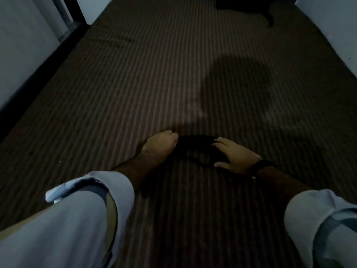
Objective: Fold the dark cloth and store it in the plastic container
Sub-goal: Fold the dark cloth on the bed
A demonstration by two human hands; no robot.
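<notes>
A small dark cloth lies bunched on the striped carpet between my two hands, with a thin loop of it trailing toward me. My left hand grips its left end with curled fingers. My right hand holds its right end, fingers over the top and thumb underneath. A dark band sits on my right wrist. Both sleeves are light blue and rolled up. No plastic container is in view.
The brown striped carpet fills the floor. White walls or furniture stand at the left and far right. Another dark object lies on the carpet at the top edge. My head casts a shadow ahead of the hands.
</notes>
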